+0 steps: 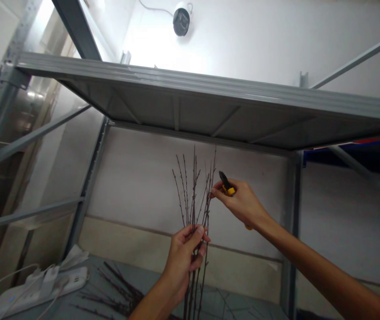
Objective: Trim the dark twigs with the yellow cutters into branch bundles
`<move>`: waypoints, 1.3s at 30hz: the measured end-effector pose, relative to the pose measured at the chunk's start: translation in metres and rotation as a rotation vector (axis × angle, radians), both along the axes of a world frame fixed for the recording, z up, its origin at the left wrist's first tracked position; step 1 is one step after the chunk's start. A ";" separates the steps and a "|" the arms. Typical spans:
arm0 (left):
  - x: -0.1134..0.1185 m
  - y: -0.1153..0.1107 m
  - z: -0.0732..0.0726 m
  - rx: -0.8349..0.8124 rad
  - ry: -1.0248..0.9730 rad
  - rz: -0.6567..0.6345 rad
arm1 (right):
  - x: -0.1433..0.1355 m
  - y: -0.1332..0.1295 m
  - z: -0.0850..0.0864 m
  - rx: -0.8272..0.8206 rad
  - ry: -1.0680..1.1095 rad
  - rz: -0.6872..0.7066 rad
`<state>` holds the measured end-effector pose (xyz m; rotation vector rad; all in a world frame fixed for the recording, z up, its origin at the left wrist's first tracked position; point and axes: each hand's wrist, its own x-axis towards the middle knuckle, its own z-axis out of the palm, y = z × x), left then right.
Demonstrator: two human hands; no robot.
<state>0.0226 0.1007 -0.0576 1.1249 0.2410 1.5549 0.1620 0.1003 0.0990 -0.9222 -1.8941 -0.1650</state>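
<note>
Several thin dark twigs with small buds [194, 191] stand upright in a loose bunch. My left hand [188, 251] is closed around their middle, thumb and fingers wrapped on the stems. To the right, my right hand [238, 200] holds yellow-handled pruning shears [226, 184] against the palm, black tip pointing up and left. Its thumb and index fingertips pinch at one of the right-hand twigs. The lower ends of the twigs run out of view at the bottom.
More dark branches [120, 291] lie on the grey shelf surface [156, 266]. A white power strip [40, 293] with plugged-in cables sits at the lower left. A metal shelf [210, 86] spans overhead, with uprights at both sides. A camera [181, 20] is on the wall.
</note>
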 end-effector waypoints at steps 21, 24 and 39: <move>-0.031 0.005 0.010 -0.045 -0.110 -0.069 | -0.032 0.012 0.013 0.131 -0.185 -0.068; -0.038 0.008 0.013 -0.071 -0.143 -0.107 | -0.040 0.017 0.016 0.148 -0.236 -0.081; -0.064 0.030 0.003 -0.097 -0.176 -0.222 | -0.057 0.030 0.010 0.168 -0.321 -0.129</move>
